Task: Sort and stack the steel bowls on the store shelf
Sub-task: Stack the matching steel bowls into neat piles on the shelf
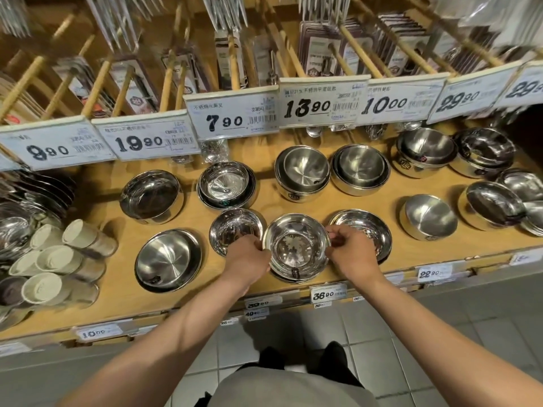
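Bowl between hands, left, right

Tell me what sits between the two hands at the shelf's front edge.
In the head view, a small stack of steel bowls sits between the left hand and right hand; the fingers of both grip its rim.

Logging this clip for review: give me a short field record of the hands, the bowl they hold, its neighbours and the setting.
setting: wooden store shelf with price tags
left hand: grips held bowl's left rim
right hand: grips its right rim
held bowl: shiny, atop a stack at the front edge
neighbours: small bowl to the left, wide bowl to the right
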